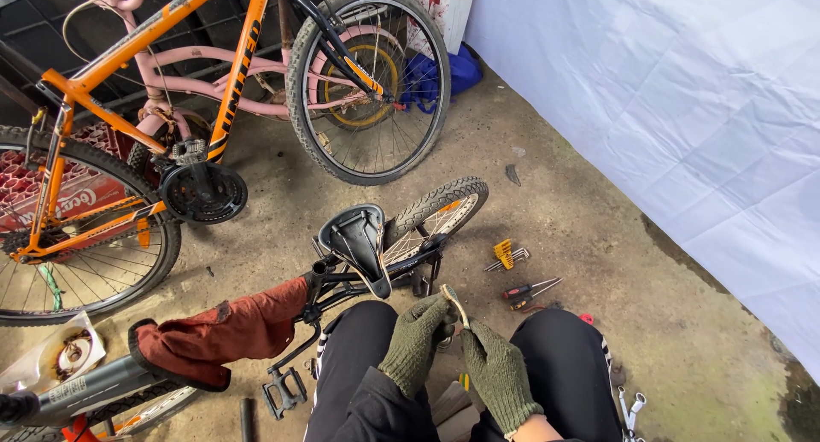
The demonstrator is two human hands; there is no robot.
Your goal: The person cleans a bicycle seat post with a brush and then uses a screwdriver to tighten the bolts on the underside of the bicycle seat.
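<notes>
I wear green knit gloves on both hands, held together above my knees in black trousers. My left hand (pixel 417 338) and my right hand (pixel 498 375) both pinch a small flat metal tool (pixel 455 304) that sticks up between them. Just beyond it lies a small bicycle on its side, with a black saddle (pixel 357 240) and a knobbly rear tyre (pixel 437 204). A rust-red cloth (pixel 224 331) is draped over its frame, and a black pedal (pixel 283 393) shows below.
An orange bicycle (pixel 128 109) and a pink one (pixel 213 66) stand at the back left. On the concrete floor lie a yellow hex key set (pixel 505 254), screwdrivers (pixel 530 291) and spanners (pixel 630 408). A white sheet (pixel 683 109) hangs on the right.
</notes>
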